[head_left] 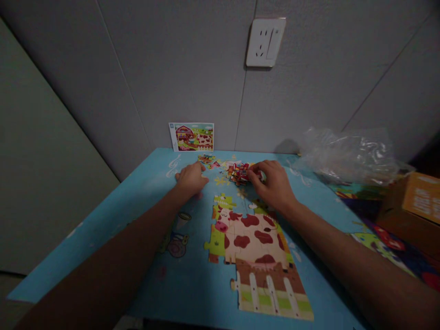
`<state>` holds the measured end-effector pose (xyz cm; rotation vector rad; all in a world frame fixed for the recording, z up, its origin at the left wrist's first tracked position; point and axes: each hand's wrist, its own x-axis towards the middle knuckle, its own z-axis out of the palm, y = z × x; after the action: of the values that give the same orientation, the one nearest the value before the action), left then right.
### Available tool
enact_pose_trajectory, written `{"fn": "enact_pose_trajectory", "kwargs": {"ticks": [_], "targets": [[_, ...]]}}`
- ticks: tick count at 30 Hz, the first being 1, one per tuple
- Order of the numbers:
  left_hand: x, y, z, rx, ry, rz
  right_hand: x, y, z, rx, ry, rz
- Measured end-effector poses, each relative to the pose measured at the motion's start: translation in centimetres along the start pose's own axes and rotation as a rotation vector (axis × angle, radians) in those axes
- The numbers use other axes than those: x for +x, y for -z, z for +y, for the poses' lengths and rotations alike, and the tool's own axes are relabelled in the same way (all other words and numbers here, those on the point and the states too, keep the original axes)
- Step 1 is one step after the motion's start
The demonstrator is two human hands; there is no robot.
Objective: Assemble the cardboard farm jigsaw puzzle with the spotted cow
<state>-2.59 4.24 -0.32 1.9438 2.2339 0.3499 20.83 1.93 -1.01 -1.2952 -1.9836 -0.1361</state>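
Observation:
A partly assembled jigsaw puzzle of a brown-spotted cow [250, 240] lies on a blue printed mat [68, 247], with a white picket fence along its near end. My left hand [191, 178] rests palm down on the mat, beyond the puzzle's far left corner, and shows nothing in it. My right hand [271, 183] reaches over the puzzle, its fingertips touching a heap of loose red and yellow puzzle pieces [239, 174]. Its fingers hide whether it holds a piece. A few more joined pieces [206, 159] lie near the mat's far edge.
A farm picture card [191, 137] leans against the grey wall behind the mat. A wall socket [266, 42] sits above. To the right lie a crumpled clear plastic bag [347, 156], a cardboard box [412, 211] and a colourful printed sheet [385, 243].

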Motion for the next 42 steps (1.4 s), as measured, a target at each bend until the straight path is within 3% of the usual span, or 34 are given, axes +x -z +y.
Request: {"fn": "enact_pose_trajectory", "kwargs": {"ticks": [3,6,10,12,14,16,19,21,31,38,42], "targets": [[-0.6,0.5,0.1,0.163,0.049,0.061,0.0,0.2,-0.2,0.007,0.024,-0.008],[-0.7,0.8,-0.2,0.212,0.065,0.040,0.0,0.2,-0.1,0.010,0.029,-0.019],[0.0,0.7,-0.7,0.115,0.105,0.004,-0.1,0.1,0.1,0.019,0.048,-0.024],[0.2,0.6,-0.7,-0.028,0.079,0.043,-0.1,0.2,0.1,0.031,0.060,-0.017],[0.0,0.5,-0.2,-0.286,-0.059,0.111,-0.1,0.5,-0.2,0.059,0.074,-0.009],[-0.7,0.3,0.7,-0.597,-0.295,0.129,-0.2,0.8,-0.6,0.131,0.100,-0.034],[-2.1,0.0,2.0,-0.853,-0.626,-0.001,-0.4,1.3,-1.4,0.288,0.189,-0.198],[-2.8,-0.1,2.4,-0.875,-0.702,-0.049,-0.6,1.3,-1.8,0.349,0.245,-0.310],[-3.3,-0.2,2.3,-0.991,-0.566,-0.271,-1.0,1.3,-1.9,0.419,0.205,-0.378],[-3.3,-0.1,2.3,-0.919,-0.639,-0.245,-1.0,1.4,-1.8,0.426,0.189,-0.359],[-3.0,0.5,1.7,-0.932,-0.665,-0.376,-1.0,1.6,-1.6,0.443,0.191,-0.387]]}}
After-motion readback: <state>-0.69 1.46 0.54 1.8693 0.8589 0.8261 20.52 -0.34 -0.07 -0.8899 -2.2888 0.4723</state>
